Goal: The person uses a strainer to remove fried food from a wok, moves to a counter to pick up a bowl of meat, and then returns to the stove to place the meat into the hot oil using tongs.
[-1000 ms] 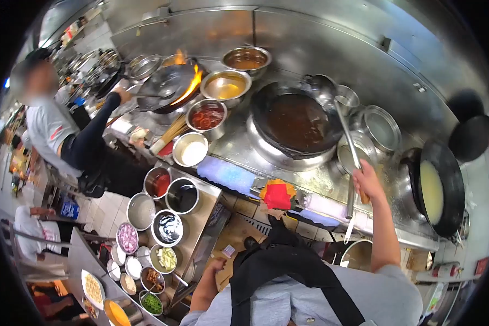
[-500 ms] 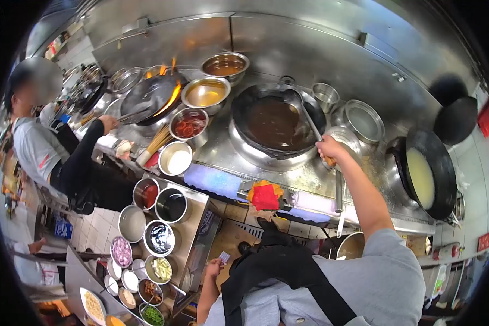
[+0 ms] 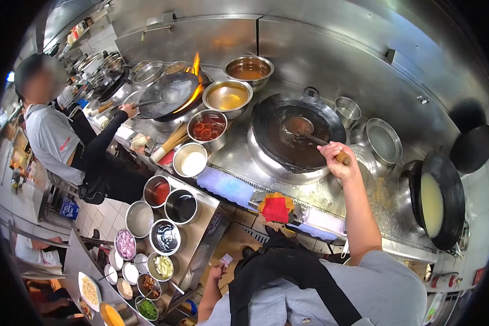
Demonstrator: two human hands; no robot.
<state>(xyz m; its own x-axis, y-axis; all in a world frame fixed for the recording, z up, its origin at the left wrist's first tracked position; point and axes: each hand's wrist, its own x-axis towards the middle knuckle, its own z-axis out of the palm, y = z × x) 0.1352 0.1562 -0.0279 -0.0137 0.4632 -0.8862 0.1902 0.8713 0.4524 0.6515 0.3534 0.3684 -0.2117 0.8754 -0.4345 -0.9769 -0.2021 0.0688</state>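
Observation:
My right hand (image 3: 338, 158) is wrapped round the wooden-ended handle of a ladle (image 3: 299, 126). The ladle's bowl lies in the dark brown liquid (image 3: 280, 142) inside a large black wok (image 3: 266, 108), which rests on a round burner ring. My left hand (image 3: 217, 271) hangs low at my side, its fingers closed on a small pale card or packet (image 3: 226, 259) with markings too small to read. Left of my wok stand metal bowls of amber liquid (image 3: 228, 98) and brown liquid (image 3: 249, 69), and a pot of red liquid (image 3: 207, 126).
A co-worker (image 3: 60, 136) at the left works a wok (image 3: 165, 92) with flames (image 3: 196, 64) at its side. A side table (image 3: 204, 209) carries several pots and bowls of ingredients. A tilted wok (image 3: 445, 195) with pale liquid stands at the right. A red cloth (image 3: 276, 207) hangs at the stove's front edge.
The ladle's bowl has gone from the wok's far right rim into the middle of the liquid, and my right hand has turned with it. The whole view has shifted.

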